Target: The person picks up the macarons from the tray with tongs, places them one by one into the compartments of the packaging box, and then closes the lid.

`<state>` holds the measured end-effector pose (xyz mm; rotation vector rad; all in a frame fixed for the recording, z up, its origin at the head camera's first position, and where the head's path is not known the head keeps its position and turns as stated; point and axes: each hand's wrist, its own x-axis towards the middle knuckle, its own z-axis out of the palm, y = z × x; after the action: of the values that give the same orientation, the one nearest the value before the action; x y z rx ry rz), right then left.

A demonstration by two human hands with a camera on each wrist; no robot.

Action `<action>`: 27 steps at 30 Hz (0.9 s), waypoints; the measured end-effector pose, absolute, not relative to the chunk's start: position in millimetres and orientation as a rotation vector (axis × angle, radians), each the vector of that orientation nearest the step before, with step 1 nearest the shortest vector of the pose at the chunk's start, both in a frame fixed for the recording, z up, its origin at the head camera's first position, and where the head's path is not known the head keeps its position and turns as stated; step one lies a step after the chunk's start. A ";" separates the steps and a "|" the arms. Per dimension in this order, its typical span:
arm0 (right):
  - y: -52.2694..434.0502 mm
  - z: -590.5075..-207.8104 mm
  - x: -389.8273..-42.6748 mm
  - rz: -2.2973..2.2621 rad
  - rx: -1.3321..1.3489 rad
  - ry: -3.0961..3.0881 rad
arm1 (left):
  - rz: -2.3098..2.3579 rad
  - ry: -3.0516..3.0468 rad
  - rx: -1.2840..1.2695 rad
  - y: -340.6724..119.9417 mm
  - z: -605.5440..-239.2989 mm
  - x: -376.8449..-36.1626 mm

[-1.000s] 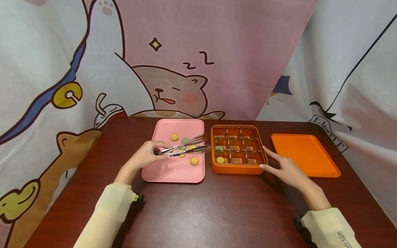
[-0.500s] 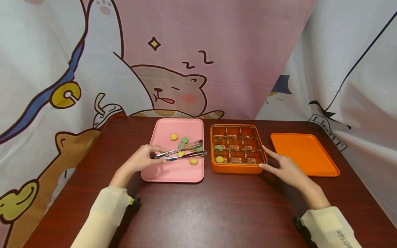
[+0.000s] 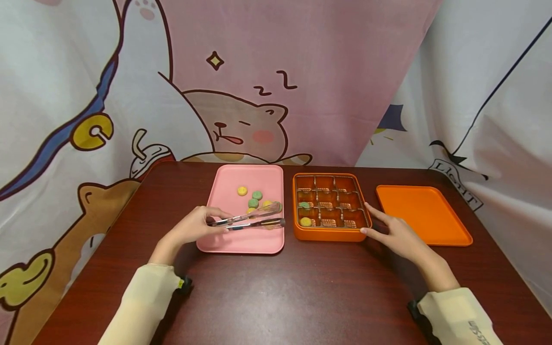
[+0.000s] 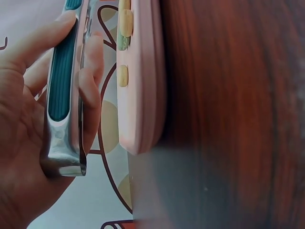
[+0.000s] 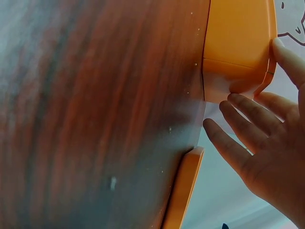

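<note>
Left hand grips tongs, long axis toward 3 o'clock over the pink tray; right hand, fingers straight, steadies the orange box.

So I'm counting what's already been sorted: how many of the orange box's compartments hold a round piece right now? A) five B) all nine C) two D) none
C: in the head view the orange box holds a green piece and a yellow piece, both in its left column; its other compartments show no round piece.
</note>
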<state>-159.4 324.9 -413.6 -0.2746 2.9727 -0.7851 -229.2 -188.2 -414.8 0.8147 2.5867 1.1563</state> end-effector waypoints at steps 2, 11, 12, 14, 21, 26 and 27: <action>325.0 -413.9 -159.5 -0.789 -0.274 2.972 | 1.156 2.574 0.815 -188.6 -415.9 -228.6; 324.7 -414.2 -159.7 -0.780 -0.267 2.973 | 1.133 2.579 0.813 -190.2 -418.3 -228.5; 324.8 -414.4 -159.7 -0.780 -0.267 2.974 | 1.130 2.583 0.808 -190.3 -418.0 -228.2; 325.0 -414.6 -159.7 -0.781 -0.270 2.974 | 1.124 2.589 0.803 -190.8 -417.8 -228.1; 325.0 -414.6 -160.0 -0.782 -0.265 2.975 | 1.095 2.614 0.797 -191.9 -419.1 -228.9; 324.7 -414.4 -159.8 -0.777 -0.262 2.975 | 1.065 2.629 0.799 -192.9 -420.5 -229.1; 324.7 -414.4 -159.8 -0.776 -0.262 2.976 | 1.064 2.630 0.800 -193.1 -420.9 -229.5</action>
<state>-159.8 324.7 -414.4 -0.2622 2.9760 -0.7756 -229.5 -193.1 -420.9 0.7997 2.6295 1.0637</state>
